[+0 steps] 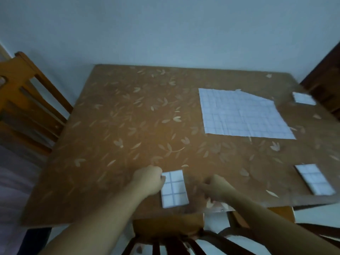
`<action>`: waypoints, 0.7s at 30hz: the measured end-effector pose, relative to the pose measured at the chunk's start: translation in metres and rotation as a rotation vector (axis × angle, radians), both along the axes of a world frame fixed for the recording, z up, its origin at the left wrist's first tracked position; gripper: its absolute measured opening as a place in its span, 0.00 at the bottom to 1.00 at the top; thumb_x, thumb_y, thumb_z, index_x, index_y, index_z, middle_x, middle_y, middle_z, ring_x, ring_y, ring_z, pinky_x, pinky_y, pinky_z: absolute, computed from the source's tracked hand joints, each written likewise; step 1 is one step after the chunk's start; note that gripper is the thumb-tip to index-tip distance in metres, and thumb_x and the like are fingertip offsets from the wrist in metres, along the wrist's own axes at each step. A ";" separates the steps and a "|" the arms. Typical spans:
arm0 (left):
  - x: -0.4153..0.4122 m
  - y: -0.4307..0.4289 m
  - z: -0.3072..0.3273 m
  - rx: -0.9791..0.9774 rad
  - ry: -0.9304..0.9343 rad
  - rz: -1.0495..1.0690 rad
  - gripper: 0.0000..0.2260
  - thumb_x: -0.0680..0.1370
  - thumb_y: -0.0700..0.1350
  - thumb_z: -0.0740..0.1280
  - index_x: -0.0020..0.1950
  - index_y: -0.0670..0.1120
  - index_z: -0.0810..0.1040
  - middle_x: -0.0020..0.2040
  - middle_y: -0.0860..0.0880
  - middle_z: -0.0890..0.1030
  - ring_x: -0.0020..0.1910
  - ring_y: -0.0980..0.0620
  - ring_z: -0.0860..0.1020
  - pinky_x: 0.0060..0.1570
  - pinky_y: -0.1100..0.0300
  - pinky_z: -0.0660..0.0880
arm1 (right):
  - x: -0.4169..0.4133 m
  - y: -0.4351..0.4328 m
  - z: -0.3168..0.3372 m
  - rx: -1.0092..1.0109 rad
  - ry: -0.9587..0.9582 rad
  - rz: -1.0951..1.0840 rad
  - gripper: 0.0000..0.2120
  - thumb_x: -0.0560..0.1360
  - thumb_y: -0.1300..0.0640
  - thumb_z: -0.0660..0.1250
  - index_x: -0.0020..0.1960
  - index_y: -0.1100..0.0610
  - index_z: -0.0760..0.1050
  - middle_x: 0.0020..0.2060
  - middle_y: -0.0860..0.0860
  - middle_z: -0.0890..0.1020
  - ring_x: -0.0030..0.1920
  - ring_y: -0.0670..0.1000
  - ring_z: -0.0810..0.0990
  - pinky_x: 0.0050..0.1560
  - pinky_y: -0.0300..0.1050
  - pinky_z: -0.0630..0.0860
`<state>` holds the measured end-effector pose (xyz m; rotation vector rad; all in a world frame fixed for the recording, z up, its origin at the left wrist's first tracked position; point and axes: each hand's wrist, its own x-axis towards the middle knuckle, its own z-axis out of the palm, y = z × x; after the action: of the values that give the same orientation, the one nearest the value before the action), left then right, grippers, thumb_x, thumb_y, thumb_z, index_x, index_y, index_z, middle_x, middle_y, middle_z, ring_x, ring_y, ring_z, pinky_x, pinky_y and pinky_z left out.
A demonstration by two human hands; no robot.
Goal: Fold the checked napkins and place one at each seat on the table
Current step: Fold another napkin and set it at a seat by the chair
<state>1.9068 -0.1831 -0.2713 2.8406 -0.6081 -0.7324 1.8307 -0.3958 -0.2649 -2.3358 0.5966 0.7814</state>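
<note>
The small folded white checked napkin [174, 188] lies flat near the front edge of the brown leaf-patterned tabletop [128, 126]. The left hand [149, 181] rests at its left edge, fingers curled against the cloth — a pinch cannot be confirmed. The right hand [219, 188] sits just right of the napkin, apart from it — fingers blurred, state indeterminate.

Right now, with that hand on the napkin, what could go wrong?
The near napkin, touched by the left hand, lies close to the table edge; a nudge might slide it off.
The blurred right hand is right beside it and could knock it askew.
The open napkin seems to have one corner tucked, so its fold may come out uneven.
</note>
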 end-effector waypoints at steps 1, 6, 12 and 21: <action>0.010 -0.007 0.015 -0.010 -0.055 -0.019 0.13 0.81 0.54 0.57 0.48 0.48 0.76 0.48 0.46 0.80 0.51 0.43 0.79 0.42 0.56 0.70 | 0.003 -0.011 0.011 -0.054 -0.041 -0.016 0.16 0.78 0.48 0.63 0.42 0.59 0.81 0.33 0.49 0.83 0.30 0.45 0.80 0.32 0.41 0.78; 0.034 -0.057 0.077 -0.055 -0.278 -0.080 0.11 0.80 0.54 0.60 0.54 0.50 0.77 0.55 0.47 0.81 0.57 0.43 0.79 0.49 0.55 0.73 | 0.012 -0.084 0.059 -0.394 -0.193 0.009 0.15 0.79 0.47 0.61 0.48 0.56 0.81 0.40 0.50 0.83 0.39 0.47 0.82 0.37 0.38 0.77; 0.044 -0.135 0.084 -0.065 -0.372 -0.118 0.12 0.79 0.54 0.60 0.59 0.51 0.74 0.59 0.49 0.78 0.60 0.45 0.76 0.53 0.53 0.73 | 0.032 -0.192 0.067 -0.537 -0.228 0.029 0.13 0.74 0.47 0.61 0.46 0.53 0.80 0.42 0.50 0.83 0.43 0.52 0.81 0.55 0.54 0.77; 0.048 -0.274 0.021 -0.027 -0.294 0.009 0.21 0.79 0.57 0.59 0.71 0.54 0.66 0.69 0.52 0.70 0.68 0.47 0.68 0.62 0.50 0.67 | 0.069 -0.321 -0.013 -0.412 -0.237 0.053 0.11 0.74 0.46 0.57 0.46 0.51 0.74 0.43 0.48 0.78 0.41 0.50 0.78 0.41 0.47 0.77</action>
<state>1.9544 -0.4568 -0.2500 2.9464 -0.6368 -0.3023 1.8994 -0.7165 -0.2780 -2.7774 0.6396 0.4199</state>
